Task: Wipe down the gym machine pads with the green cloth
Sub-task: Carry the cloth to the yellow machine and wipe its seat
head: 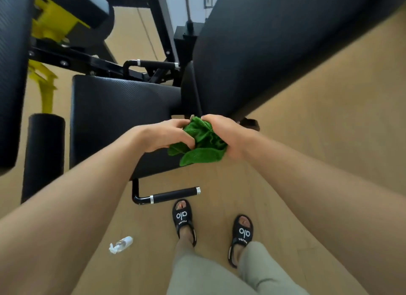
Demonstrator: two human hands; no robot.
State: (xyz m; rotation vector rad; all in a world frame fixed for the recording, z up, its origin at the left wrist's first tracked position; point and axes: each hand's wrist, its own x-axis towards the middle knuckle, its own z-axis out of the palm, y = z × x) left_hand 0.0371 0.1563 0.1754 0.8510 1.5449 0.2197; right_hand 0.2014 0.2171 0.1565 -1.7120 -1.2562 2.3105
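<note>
A crumpled green cloth (201, 142) is bunched between both hands above the near corner of the black seat pad (118, 119). My left hand (169, 134) grips its left side with curled fingers. My right hand (224, 133) holds its right side from above. The long black back pad (274, 44) rises to the upper right, just beyond the hands. Another black pad (11, 75) stands along the left edge, and a black roller pad (45, 154) sits below it.
A black handle bar (169, 195) sticks out under the seat near my sandalled feet (184, 220). A small spray bottle (122, 244) lies on the tan floor. Yellow frame parts (50, 20) and a second handle (153, 64) are behind the seat.
</note>
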